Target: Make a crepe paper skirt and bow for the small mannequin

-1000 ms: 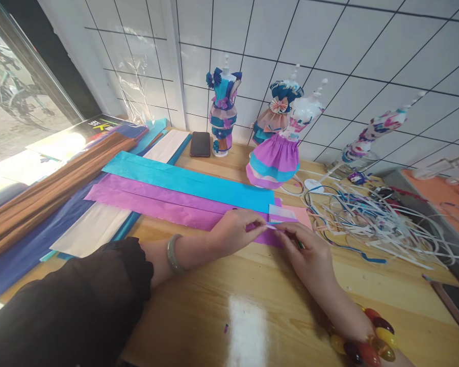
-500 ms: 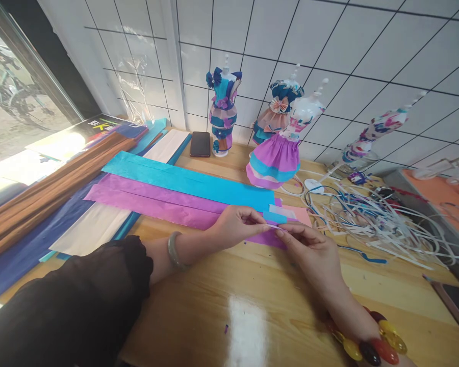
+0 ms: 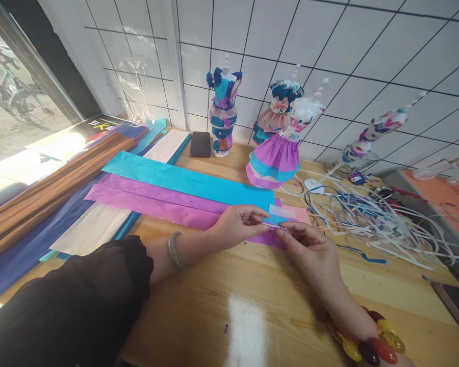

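Between my two hands is a small folded strip of blue and purple paper [image 3: 274,220], its long edge facing me. My left hand [image 3: 237,224] pinches the strip's left end between thumb and fingers. Its right end is pinched by my right hand [image 3: 309,247]. Just behind and under the hands lie a long turquoise paper strip [image 3: 187,178] and purple paper strips [image 3: 156,203], running off to the left. Small pale pieces [image 3: 283,211] lie just beyond the folded strip. My fingers hide part of the purple paper beneath.
Small dress forms stand along the tiled wall, one in a purple and blue skirt [image 3: 275,158]. A phone [image 3: 200,144] lies at the back. Rolled brown paper [image 3: 61,188] and other sheets cover the left. Tangled thin strips [image 3: 382,219] heap at the right.
The folded strip has tilted between my fingers, so more of its blue face and purple edge shows. Both hands have barely moved.
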`<state>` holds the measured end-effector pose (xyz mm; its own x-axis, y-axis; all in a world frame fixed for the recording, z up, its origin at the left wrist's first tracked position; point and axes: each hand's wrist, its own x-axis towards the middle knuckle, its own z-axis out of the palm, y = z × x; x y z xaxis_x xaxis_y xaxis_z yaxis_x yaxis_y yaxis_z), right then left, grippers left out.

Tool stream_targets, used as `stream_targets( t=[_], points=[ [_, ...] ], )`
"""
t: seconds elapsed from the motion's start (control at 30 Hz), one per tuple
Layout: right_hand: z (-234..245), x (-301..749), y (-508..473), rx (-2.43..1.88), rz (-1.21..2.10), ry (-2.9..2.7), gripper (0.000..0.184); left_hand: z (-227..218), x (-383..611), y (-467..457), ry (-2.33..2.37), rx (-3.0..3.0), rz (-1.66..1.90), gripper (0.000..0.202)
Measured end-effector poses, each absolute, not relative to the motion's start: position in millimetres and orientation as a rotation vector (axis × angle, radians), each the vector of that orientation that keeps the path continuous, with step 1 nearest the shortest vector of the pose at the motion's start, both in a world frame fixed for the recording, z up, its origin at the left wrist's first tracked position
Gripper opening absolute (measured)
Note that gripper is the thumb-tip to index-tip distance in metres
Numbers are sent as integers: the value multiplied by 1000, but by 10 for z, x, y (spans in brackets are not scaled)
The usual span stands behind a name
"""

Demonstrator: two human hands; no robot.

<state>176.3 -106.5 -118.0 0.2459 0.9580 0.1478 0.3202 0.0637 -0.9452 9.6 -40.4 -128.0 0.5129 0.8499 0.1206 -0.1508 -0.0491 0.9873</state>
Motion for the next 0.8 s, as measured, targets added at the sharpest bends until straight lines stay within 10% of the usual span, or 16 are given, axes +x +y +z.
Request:
stream_targets(
  t=[0.8],
  points=[
    [-1198,1873,-1027,-1359,222,-1945,14,-1233,44,-405,762,1867,972,15]
  ],
)
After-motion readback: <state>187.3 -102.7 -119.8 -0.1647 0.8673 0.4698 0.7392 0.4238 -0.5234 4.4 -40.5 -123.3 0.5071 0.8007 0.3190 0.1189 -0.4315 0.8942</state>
